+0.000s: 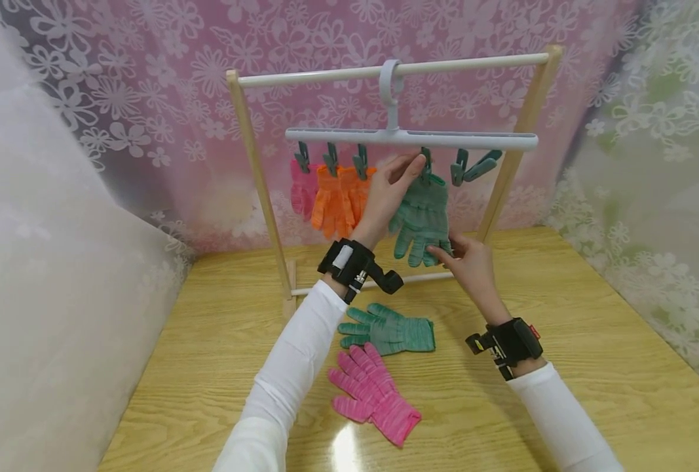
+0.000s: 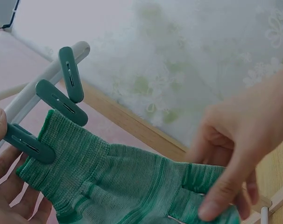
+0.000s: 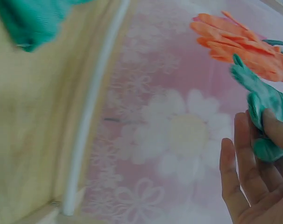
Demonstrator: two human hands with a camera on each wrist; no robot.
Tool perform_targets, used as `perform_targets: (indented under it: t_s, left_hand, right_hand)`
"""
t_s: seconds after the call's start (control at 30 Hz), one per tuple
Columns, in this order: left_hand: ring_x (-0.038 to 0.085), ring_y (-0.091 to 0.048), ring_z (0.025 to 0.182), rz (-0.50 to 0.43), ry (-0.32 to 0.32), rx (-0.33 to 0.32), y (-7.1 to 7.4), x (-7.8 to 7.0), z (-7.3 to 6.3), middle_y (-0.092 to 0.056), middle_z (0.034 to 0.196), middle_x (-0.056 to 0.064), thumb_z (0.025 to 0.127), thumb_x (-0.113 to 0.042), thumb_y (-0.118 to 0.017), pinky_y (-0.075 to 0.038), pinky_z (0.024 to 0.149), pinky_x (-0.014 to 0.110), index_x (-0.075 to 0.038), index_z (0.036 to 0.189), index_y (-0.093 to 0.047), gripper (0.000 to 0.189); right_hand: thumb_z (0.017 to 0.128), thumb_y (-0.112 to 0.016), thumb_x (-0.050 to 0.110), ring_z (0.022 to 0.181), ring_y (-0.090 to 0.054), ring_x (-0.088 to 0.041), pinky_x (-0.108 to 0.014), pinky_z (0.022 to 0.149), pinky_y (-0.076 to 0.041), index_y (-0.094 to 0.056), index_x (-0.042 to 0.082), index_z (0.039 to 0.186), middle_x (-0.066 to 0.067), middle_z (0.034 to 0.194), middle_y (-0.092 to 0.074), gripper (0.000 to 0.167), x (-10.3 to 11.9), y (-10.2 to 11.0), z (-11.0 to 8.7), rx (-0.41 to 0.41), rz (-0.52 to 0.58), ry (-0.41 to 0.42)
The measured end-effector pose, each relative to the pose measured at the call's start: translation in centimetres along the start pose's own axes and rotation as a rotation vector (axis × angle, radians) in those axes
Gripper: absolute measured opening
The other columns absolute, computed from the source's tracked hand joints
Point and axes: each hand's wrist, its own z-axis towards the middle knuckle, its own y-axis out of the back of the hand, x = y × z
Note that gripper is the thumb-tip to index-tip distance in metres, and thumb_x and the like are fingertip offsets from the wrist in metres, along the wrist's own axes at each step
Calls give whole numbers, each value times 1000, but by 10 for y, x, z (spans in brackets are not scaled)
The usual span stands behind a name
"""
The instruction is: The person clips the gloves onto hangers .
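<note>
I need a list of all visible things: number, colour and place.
table: one, yellowish, below
floral cloth: count unclear, pink and pale, behind, right
covering: one, white, left
rack: one, wood and white, on table
hanger: one, pale grey, on rack
clips: six, dark green, under hanger
hanging pink glove: one, pink, clipped left
hanging orange gloves: two, orange, beside it
hanging green glove: one, green, right of orange
flat green glove: one, green, on table
flat pink glove: one, pink, nearer
wrist devices: two, black, on wrists
sleeves: two, white, at bottom
left hand: one, bare, gripping hanging green glove's clip
right hand: one, bare, pinching that glove's fingers
</note>
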Motion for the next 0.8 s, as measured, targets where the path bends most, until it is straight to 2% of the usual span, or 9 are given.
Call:
perform_targets:
  t_s: [0.07,0.1,0.17,0.23,0.3,0.33,0.5,0.63,0.8]
  left_hand:
    - [11,-53,133,12,4,-3,1,1,-1,-56,146,4,106,-28,-57,-43,108,22,-12,144,-57,42]
    - [11,-52,134,11,7,-4,1,1,-1,-55,147,3,106,-29,-57,-42,108,22,-12,145,-57,42]
    - [9,-52,133,7,7,-5,1,2,-2,-56,146,2,105,-30,-58,-42,108,22,-14,144,-57,42]
    - [7,-53,131,-10,-1,-9,1,3,-2,-57,145,0,105,-29,-59,-43,107,21,-14,143,-58,42]
    - [7,-54,130,-29,-22,-12,1,5,-3,-58,143,0,105,-27,-60,-43,107,21,-13,143,-59,41]
    - [8,-54,129,-33,-37,-16,1,5,-3,-59,143,1,105,-24,-60,-44,107,22,-12,142,-59,40]
    - [13,-59,125,-45,-102,-55,-2,4,-2,-61,139,11,103,-14,-61,-47,104,21,-5,140,-59,38]
    - [22,-57,126,-28,-154,-99,-6,-2,-3,-60,138,19,103,-8,-60,-42,108,21,2,140,-57,38]
    - [35,-50,133,-37,-189,-152,-9,-8,-8,-54,141,27,103,-3,-58,-35,117,30,10,140,-51,40]
  right_hand:
    - [91,-78,14,64,-73,-22,-26,57,-58,-69,1,87,-16,76,-73,16,-6,0,-7,33,27,-3]
    - [91,-77,14,64,-73,-23,-23,56,-57,-70,1,87,-16,77,-74,16,-9,0,-11,57,32,-14]
    - [93,-76,16,68,-74,-23,-22,58,-56,-72,1,91,-16,82,-75,15,-14,0,-18,113,17,-28]
    - [95,-73,17,73,-74,-33,-21,59,-56,-74,2,101,-15,90,-76,16,-18,0,-26,185,-20,-41]
    - [96,-72,18,74,-73,-31,-25,59,-56,-75,5,116,-13,93,-77,24,-21,-3,-34,263,-70,-39]
    - [97,-71,17,74,-73,-30,-26,59,-56,-75,5,116,-11,93,-77,23,-22,-5,-39,301,-85,-33]
    - [93,-75,14,73,-71,-19,-29,62,-57,-78,7,107,-6,93,-77,17,-20,-23,-58,444,-177,55]
    - [89,-78,13,70,-66,-12,-26,63,-55,-79,8,103,-4,93,-74,15,-15,-34,-69,545,-254,154]
    - [85,-82,12,73,-64,-15,-23,60,-49,-79,6,104,-6,93,-71,20,-16,-38,-77,628,-282,224]
